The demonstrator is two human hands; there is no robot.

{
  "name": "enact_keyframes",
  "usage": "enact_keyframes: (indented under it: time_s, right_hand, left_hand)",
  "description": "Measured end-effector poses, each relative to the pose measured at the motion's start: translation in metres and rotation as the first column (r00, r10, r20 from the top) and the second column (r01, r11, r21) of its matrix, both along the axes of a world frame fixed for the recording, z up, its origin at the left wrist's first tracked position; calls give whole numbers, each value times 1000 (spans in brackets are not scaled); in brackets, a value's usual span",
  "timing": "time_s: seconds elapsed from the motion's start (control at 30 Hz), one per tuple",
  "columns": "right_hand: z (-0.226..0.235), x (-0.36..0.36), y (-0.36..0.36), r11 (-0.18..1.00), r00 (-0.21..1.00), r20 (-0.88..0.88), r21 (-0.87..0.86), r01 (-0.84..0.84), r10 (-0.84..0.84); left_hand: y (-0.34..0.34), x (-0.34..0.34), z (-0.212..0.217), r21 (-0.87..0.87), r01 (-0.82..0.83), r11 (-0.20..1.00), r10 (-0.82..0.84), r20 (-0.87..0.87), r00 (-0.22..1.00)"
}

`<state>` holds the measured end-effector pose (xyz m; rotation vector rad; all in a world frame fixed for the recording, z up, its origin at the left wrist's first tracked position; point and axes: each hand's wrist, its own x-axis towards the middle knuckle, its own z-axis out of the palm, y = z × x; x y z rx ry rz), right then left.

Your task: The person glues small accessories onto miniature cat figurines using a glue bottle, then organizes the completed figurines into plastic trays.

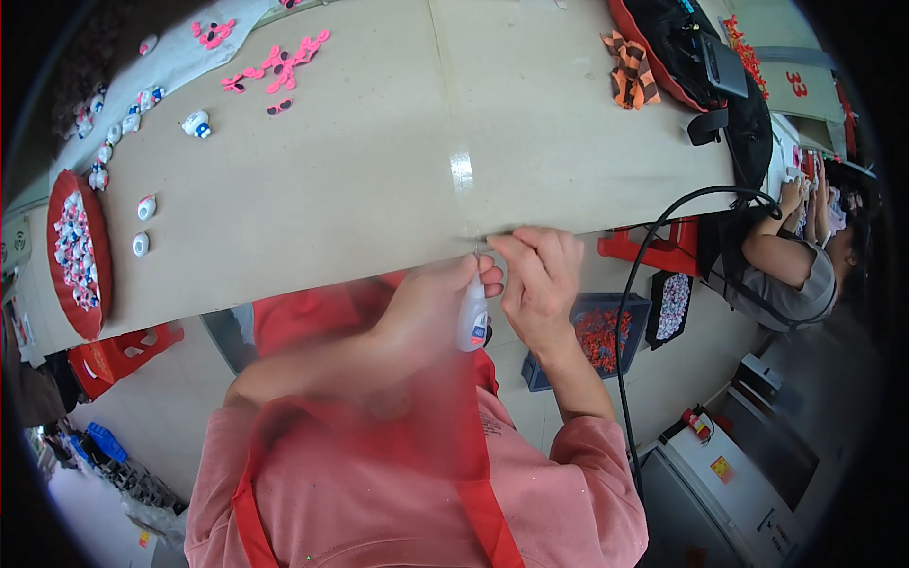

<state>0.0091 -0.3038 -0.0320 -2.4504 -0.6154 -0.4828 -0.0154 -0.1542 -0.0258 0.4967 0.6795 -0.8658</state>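
My left hand (438,284) is raised just past the table's near edge, its fingers closed around the neck of a small white squeeze bottle (472,322) with a narrow tip. The bottle hangs upright below those fingers, its tip pointing toward the table. Beside it, to the right, my right hand (542,270) is closed in a pinch near the tip. A thin dark thing, smeared by motion, shows at its fingertips; its kind cannot be made out. On the table (322,189) to the left lie small white figurines, one with blue (196,124) and two loose ones (146,207) nearer me.
A red tray (102,275) of small figurines stands at the left edge. Pink pieces (284,66) lie at the far left, an orange-and-black cloth (630,71) and black bag (748,123) at the far right. A black cable (620,350) arcs on the right. Another person (786,256) sits there.
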Motion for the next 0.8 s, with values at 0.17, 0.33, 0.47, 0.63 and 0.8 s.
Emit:
enact_keyframes:
  time_s: [0.17, 0.33, 0.47, 0.63, 0.8]
  right_hand:
    - [2, 1, -2, 1000, 998, -60, 29, 7, -6]
    - [-1, -3, -1, 1000, 999, -50, -6, -3, 3]
    - [-4, -1, -3, 1000, 999, -54, -1, 7, -7]
    - [2, -7, -3, 1000, 998, -60, -15, -14, 13]
    - [-2, 1, -4, 1000, 998, -64, 5, 15, -15]
  left_hand:
    - [-2, 1, 8, 59, -14, 998, 18, -70, 997]
    - [-1, -3, 5, 30, -29, 999, 32, -76, 997]
    - [1, 1, 8, 26, 12, 1000, -12, -15, 1000]
    - [0, 1, 5, 2, -36, 999, 36, -43, 998]
    - [3, 4, 3, 36, -26, 999, 28, -62, 998]
